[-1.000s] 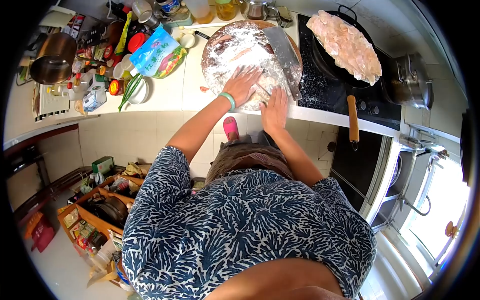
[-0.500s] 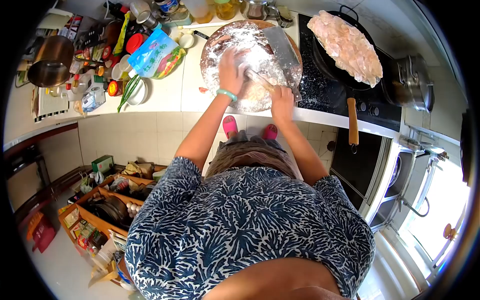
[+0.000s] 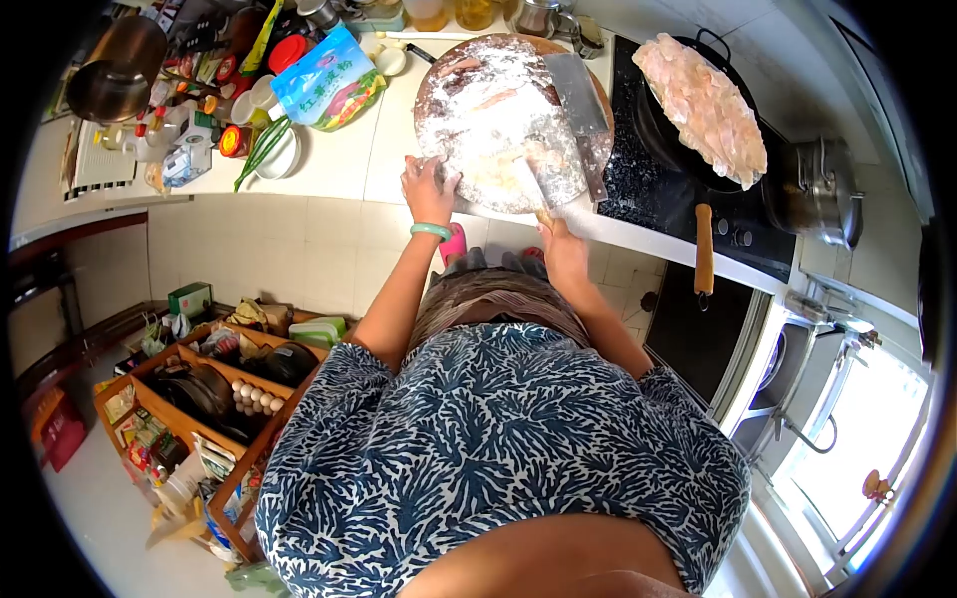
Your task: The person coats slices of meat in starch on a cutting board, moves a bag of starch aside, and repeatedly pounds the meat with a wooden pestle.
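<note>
My right hand (image 3: 565, 249) is wrapped round the wooden handle of a knife (image 3: 532, 183), whose blade points away over the near part of the round wooden board (image 3: 605, 120). White flour (image 3: 498, 110) covers much of the board, with a pinkish piece of meat (image 3: 495, 99) lying in it. My left hand (image 3: 431, 191), a green bangle at its wrist, is at the board's near left edge over the counter. Its thumb stands apart from its bent fingers; their tips are partly hidden. A broad cleaver (image 3: 578, 95) lies along the board's right side.
Right of the board, a black pan (image 3: 658, 125) on the stove carries a large pile of pale pink slices (image 3: 703, 110). Its handle (image 3: 704, 249) juts past the counter edge. To the left are a blue powder bag (image 3: 327, 80), a bowl with green onions (image 3: 269, 157) and several jars.
My left hand has moved from the middle of the board to its near left edge. My right hand has drawn the knife back towards me.
</note>
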`<state>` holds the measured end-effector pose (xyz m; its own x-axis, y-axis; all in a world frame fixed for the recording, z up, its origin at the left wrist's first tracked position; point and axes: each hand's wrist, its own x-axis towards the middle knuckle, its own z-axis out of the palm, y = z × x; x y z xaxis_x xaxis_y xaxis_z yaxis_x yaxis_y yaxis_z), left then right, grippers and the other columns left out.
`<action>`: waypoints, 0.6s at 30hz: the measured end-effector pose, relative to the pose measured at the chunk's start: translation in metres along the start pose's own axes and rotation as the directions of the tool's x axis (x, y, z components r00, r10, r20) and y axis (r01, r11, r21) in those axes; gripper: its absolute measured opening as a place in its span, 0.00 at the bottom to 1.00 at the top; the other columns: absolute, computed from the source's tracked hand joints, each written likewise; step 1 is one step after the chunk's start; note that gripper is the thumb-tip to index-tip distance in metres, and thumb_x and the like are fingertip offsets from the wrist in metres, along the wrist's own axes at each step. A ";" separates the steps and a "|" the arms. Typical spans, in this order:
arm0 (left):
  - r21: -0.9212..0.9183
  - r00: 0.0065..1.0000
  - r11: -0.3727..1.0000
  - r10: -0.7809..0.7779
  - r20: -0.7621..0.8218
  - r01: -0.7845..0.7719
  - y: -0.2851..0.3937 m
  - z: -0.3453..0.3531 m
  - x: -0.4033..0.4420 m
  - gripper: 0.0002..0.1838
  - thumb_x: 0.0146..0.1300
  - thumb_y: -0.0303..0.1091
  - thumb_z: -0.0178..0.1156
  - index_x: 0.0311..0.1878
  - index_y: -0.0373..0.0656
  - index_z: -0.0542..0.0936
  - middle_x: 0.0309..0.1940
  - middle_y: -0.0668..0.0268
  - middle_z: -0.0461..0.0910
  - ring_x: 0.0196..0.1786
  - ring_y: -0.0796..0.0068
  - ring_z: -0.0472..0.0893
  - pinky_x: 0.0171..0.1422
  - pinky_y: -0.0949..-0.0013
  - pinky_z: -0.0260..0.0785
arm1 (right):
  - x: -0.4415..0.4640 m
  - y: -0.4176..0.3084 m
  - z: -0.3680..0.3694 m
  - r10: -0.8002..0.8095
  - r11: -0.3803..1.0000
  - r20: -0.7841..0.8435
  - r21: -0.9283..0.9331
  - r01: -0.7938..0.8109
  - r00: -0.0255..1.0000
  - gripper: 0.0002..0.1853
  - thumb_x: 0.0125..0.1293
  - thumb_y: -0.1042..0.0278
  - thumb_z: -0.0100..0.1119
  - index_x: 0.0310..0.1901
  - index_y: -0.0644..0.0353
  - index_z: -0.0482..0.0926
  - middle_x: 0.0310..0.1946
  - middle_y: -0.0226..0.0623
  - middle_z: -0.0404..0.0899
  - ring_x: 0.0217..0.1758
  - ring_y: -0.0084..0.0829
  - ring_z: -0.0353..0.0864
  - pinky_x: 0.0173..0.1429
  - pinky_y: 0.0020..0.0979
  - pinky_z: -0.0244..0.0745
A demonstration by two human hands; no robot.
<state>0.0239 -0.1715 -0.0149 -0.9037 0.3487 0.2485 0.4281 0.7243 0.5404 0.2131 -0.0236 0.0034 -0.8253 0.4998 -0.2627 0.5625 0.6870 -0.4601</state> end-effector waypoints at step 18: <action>-0.193 0.998 0.980 -0.059 -0.016 0.054 -0.018 0.002 0.013 0.09 0.56 0.25 0.53 0.38 0.46 0.79 0.38 0.60 0.75 0.46 0.55 0.73 0.51 0.56 0.63 | 0.015 -0.055 0.031 0.024 0.983 0.079 0.182 -0.038 0.997 0.19 0.68 0.56 0.44 0.39 0.68 0.68 0.24 0.60 0.76 0.32 0.58 0.76 0.38 0.50 0.70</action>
<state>0.0040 -0.1784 -0.0231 -0.9272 0.2964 0.2289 0.3685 0.6137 0.6982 0.1682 -0.0703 -0.0013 -0.8127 0.4731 -0.3402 0.5755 0.5599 -0.5961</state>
